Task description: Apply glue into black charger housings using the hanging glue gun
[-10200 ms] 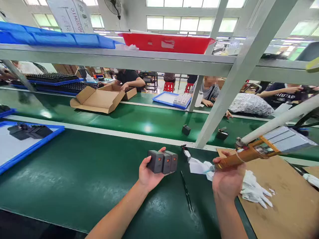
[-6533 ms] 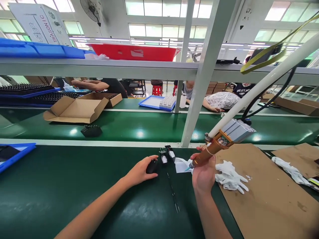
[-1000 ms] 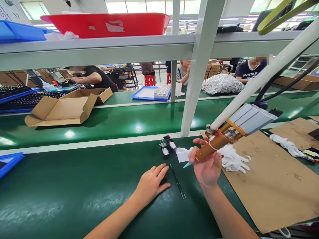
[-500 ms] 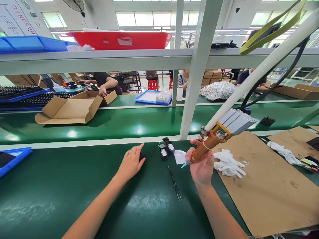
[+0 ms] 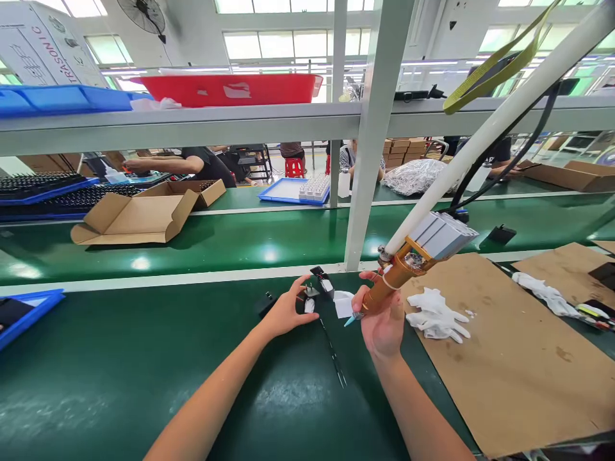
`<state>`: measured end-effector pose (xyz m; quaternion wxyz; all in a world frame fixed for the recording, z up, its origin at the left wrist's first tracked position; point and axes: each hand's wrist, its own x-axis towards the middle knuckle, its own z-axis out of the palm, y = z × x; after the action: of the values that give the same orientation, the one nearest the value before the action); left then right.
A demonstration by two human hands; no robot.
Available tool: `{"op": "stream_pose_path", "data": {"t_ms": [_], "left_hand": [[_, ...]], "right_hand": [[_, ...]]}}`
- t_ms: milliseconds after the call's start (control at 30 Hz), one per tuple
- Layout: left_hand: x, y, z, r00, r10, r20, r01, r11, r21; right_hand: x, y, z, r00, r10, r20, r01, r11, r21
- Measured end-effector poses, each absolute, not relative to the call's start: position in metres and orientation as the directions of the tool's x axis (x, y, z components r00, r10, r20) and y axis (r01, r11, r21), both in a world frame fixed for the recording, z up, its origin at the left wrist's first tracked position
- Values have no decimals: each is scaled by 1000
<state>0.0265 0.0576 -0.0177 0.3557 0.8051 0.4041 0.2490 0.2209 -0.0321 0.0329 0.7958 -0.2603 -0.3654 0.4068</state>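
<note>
My right hand is wrapped round an orange dispensing gun that hangs from a white hose; its blue tip points down and left. My left hand reaches across the green table, its fingers pinched on a small open black part with a white inside. A second open black part stands just behind it. Another small black part lies to the left of my left hand. White paper lies under the gun's tip.
Black tweezers lie in front of my hands. White gloves rest on brown cardboard to the right. A grey post rises behind. A blue tray sits at left. People work across the conveyor.
My left hand has left the small black part on the table and moved right, closing its fingers on the open part near the gun's tip. My right hand has barely moved.
</note>
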Motion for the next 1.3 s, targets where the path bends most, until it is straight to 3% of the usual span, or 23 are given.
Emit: {"op": "stream_pose_path", "data": {"t_ms": [167,567,733,933,1133,1300], "left_hand": [[-1,35,-1,736,677,3,321,-352,879],[3,25,-35,368,909,195,381,-339,860],[-4,17,-39,349,906,239,466,-389,795],[-7,12,-37,547,794,265,570,-585,577],[0,5,-34,436,875,212,599,-458,657],[-2,-5,-20,352,883,312,579,-467,668]], "right_hand": [[220,-32,34,407,841,358,-448,525,-724],[212,-32,36,402,843,357,-450,522,-725],[198,-25,41,378,858,349,-462,501,-732],[176,-16,52,363,864,349,-452,491,-745],[160,-9,56,396,848,352,-464,516,-720],[153,-9,56,401,841,363,-480,530,-699]]}}
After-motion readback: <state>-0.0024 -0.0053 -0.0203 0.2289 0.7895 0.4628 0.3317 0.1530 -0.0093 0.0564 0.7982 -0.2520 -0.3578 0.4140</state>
